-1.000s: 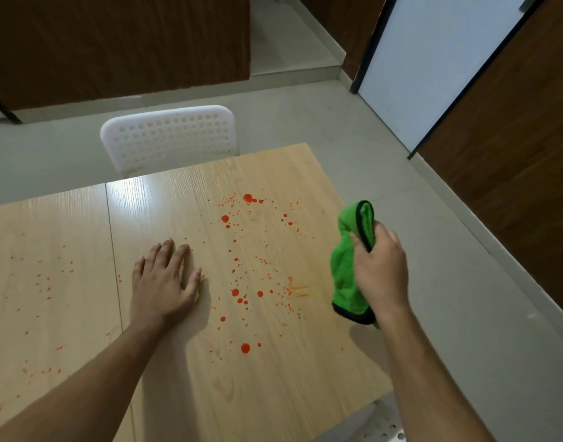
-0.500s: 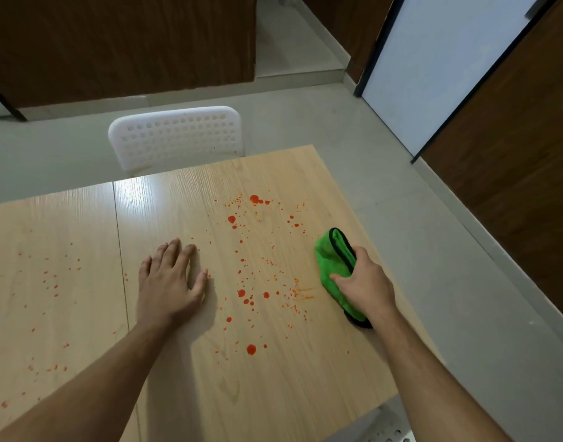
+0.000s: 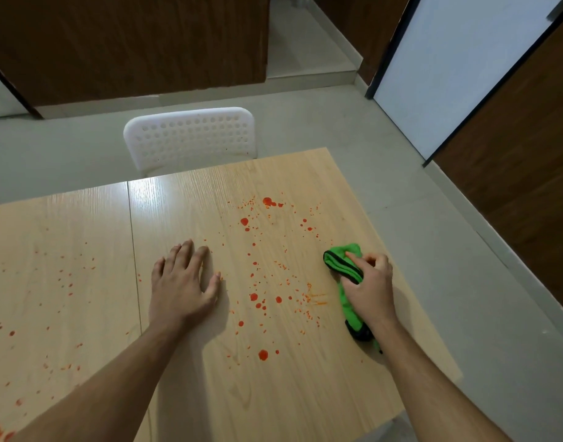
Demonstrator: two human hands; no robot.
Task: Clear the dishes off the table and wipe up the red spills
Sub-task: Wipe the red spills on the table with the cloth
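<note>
Cloth [image 3: 346, 298]: green, black-edged, bunched long, running near-to-far by the surface's [image 3: 305, 409] right edge, gripped by right hand [image 3: 368, 287]. Left hand [image 3: 181, 282]: flat, fingers spread. Red spills [image 3: 267, 282]: scattered between.

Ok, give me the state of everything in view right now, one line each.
Left hand: flat on the table, fingers spread, holding nothing.
Right hand: gripping the cloth, pressing it down.
Green cloth: bunched, on the table near its right edge.
Red spills: unwiped, scattered across both panels.
Table: no dishes visible.
White chair: tucked at the far side.
</note>
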